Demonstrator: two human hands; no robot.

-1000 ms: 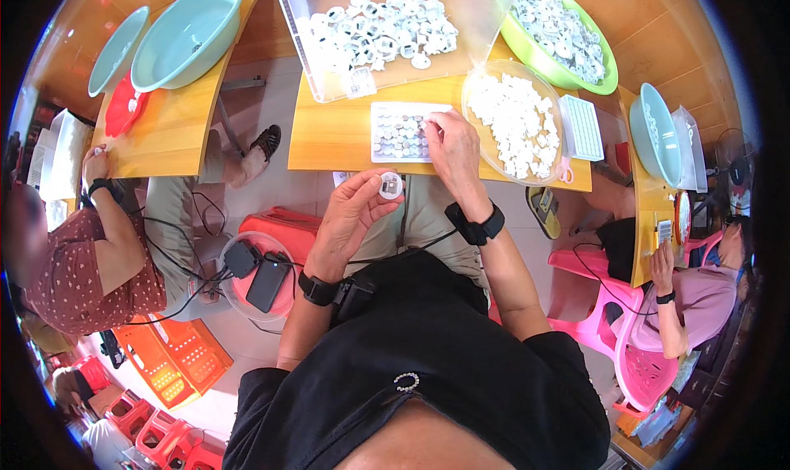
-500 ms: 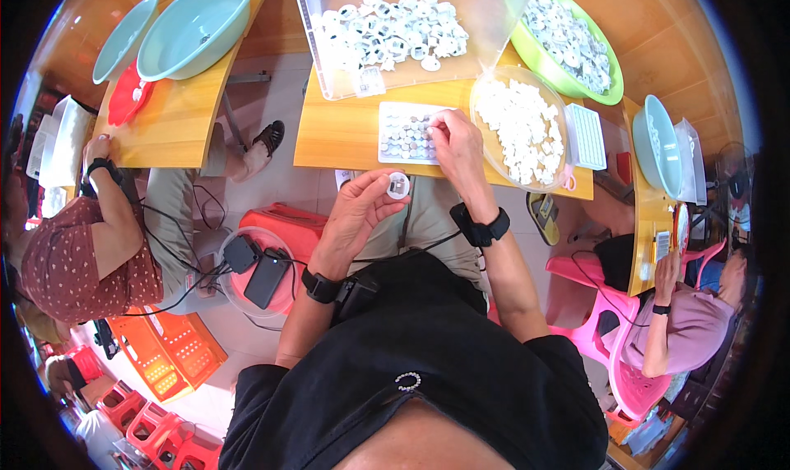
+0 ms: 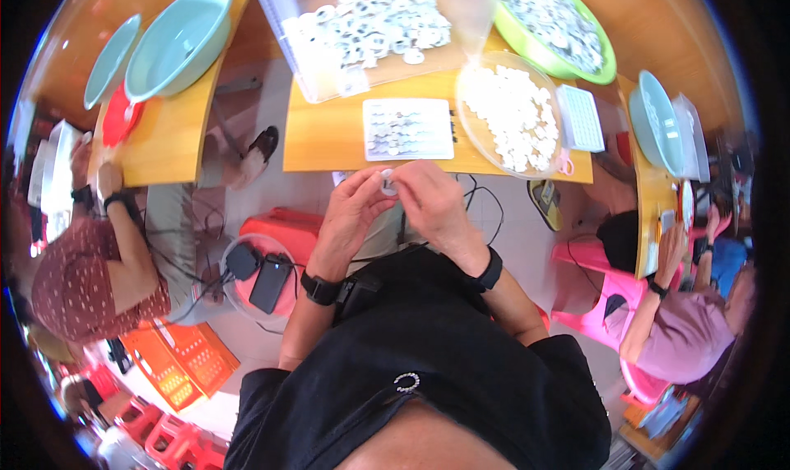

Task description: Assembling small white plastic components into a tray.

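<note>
Just past the near edge of the table, my left hand (image 3: 348,215) pinches a small round white piece (image 3: 388,182) between thumb and fingers. My right hand (image 3: 434,211) meets it there, its fingers closed against the piece; anything small inside that pinch is hidden. Beyond both hands lies a white tray (image 3: 436,141) bearing rows of small silver discs (image 3: 393,133), thinner on its right side. Right of the tray, a round clear bowl (image 3: 466,137) holds many small white parts (image 3: 514,116).
A clear bin (image 3: 300,71) of round white pieces stands at the back, beside a green basin (image 3: 607,69) of similar parts. A white gridded tray (image 3: 581,118) and pink scissors (image 3: 565,162) lie right. A red stool (image 3: 284,227) stands lower left. People sit at tables on both sides.
My right hand has come back from the disc tray to the round piece in my left hand. Fewer discs show on the tray's right side. The view has shifted slightly.
</note>
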